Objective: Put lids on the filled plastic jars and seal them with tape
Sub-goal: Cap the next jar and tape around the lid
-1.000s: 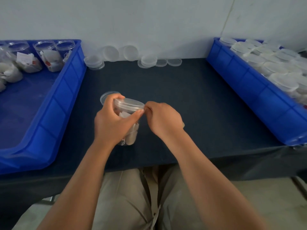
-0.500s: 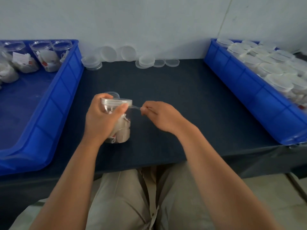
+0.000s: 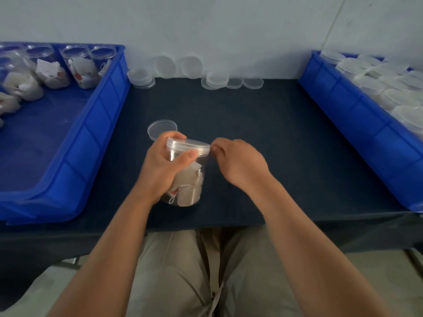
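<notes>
Blue plastic trays, two of them, flank the dark desk (image 3: 263,133): the left tray (image 3: 91,138) holds open filled jars (image 3: 79,65), four standing along its far wall and more blurred at the frame's edge. The right tray (image 3: 357,115) is packed with lidded jars (image 3: 366,85), cut off by the frame and too crowded to count.

One jar (image 3: 190,184) of paper sachets stands tilted near the desk's front edge with its lid (image 3: 190,145) on. The left hand (image 3: 163,165) grips it, fingers curled behind and the thumb across the lid's side. The right hand (image 3: 238,161) has its fingertips (image 3: 214,148) pinched together against the lid's rim. Whether clear tape lies between them cannot be made out.

One loose lid (image 3: 162,130) lies just behind the jar. Along the far edge are two lid stacks (image 3: 140,77), two lids leaning on the wall (image 3: 164,66) and two single lids lying flat (image 3: 253,83).
</notes>
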A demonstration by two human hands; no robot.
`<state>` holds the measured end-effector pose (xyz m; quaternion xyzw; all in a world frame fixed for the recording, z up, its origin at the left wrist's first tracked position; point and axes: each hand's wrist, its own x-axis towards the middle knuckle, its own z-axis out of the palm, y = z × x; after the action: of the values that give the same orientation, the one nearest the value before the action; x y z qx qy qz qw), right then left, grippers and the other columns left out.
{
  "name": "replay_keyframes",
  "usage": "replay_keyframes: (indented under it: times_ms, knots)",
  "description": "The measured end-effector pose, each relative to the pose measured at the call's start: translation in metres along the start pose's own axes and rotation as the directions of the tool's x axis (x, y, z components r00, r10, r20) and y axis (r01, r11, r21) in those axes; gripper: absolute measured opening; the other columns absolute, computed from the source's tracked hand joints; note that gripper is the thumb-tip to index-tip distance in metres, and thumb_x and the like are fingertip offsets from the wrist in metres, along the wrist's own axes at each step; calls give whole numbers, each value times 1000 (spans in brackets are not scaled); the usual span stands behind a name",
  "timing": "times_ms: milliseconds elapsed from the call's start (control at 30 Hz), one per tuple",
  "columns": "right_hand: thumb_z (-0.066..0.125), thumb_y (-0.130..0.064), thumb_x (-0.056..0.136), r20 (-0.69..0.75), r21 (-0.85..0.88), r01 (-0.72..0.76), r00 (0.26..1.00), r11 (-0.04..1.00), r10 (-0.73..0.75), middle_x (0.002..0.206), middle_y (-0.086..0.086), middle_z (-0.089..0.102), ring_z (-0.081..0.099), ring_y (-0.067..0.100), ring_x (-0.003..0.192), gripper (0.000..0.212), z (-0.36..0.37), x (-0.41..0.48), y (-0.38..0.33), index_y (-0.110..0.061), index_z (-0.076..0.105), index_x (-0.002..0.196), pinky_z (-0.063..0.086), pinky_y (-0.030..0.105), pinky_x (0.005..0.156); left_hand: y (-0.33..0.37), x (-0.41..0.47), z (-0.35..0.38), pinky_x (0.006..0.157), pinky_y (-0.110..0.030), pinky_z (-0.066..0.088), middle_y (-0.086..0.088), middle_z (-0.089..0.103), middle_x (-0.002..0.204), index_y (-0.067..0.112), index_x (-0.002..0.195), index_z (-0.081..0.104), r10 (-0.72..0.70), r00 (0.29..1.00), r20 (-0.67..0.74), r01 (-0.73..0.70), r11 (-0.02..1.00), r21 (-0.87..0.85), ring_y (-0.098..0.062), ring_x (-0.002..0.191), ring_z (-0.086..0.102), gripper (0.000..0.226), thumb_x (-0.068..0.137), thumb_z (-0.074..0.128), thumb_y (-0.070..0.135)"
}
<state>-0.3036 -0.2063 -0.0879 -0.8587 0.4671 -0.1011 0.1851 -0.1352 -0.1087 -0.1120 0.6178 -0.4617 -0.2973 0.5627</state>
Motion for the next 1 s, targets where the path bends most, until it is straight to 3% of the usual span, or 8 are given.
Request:
replay_keyframes:
  times_ms: [100, 267, 500, 667, 733, 833, 900, 1000]
  knots:
    - [37, -27, 111, 10, -46, -45, 999, 998, 45, 96, -2, 57, 62, 21, 77, 26, 2, 4, -5, -39, 60, 106, 58, 39, 69, -3, 0, -6, 75, -18, 58, 22, 71, 107, 38, 116, 61, 4, 1000, 24, -2, 999, -48, -9, 99, 73, 54, 70, 78, 59]
    - [38, -17, 105, 75, -37, -85, 993, 996, 88, 94, -4, 62, 65, 21, 79, 32, -3, 10, -13, -37, 62, 107, 59, 39, 70, -1, 0, -7, 74, -15, 56, 24, 70, 108, 37, 117, 60, 59, 997, 41, -58, 998, -33, -4, 99, 72, 53, 71, 79, 55]
    - [42, -8, 98, 116, -121, -95, 987, 988, 110, 99, -5, 62, 61, 17, 75, 36, 2, 22, -14, -36, 61, 113, 45, 31, 52, 7, 2, -12, 74, -17, 57, 25, 68, 107, 37, 117, 58, 96, 990, 107, -101, 994, 39, -5, 98, 71, 54, 70, 78, 54]
    - [47, -19, 104, 79, -208, -168, 979, 964, 188, 125, 7, 60, 61, 22, 78, 30, 16, 36, 13, -28, 59, 130, 39, 34, 55, 3, -22, 11, 83, -25, 56, 4, 69, 115, 24, 124, 62, 201, 897, 395, -172, 979, -109, -15, 103, 70, 63, 70, 84, 48]
    - [46, -21, 107, 27, -176, -168, 984, 970, 176, 122, 10, 56, 59, 24, 74, 25, 22, 34, 27, -28, 61, 126, 47, 37, 62, -2, -29, 19, 84, -28, 57, 1, 67, 117, 29, 124, 60, 184, 920, 347, -144, 980, -140, -24, 107, 69, 59, 76, 81, 56]
    - [42, -27, 111, 1, -172, -34, 999, 985, 34, 120, 12, 57, 65, 31, 94, 35, 33, 20, 39, -33, 56, 142, 58, 44, 79, -11, -25, 15, 83, -33, 58, 2, 68, 114, 26, 123, 59, 91, 968, 234, -43, 978, -203, -22, 104, 69, 53, 77, 73, 50]
    - [38, -33, 113, -39, -167, 45, 998, 985, -52, 121, 12, 59, 63, 32, 104, 43, 36, 7, 42, -35, 43, 155, 56, 47, 86, -15, -20, 12, 81, -32, 58, 4, 70, 112, 25, 124, 59, 37, 987, 157, 3, 969, -246, -19, 102, 70, 54, 79, 71, 51]
    - [36, -36, 113, -95, -263, 55, 992, 963, -83, 123, 8, 59, 58, 30, 109, 41, 37, -3, 45, -31, 42, 153, 50, 44, 96, -18, -15, 14, 78, -31, 59, 3, 72, 110, 29, 123, 61, -33, 995, 96, 61, 949, -309, -21, 98, 73, 50, 81, 72, 53]
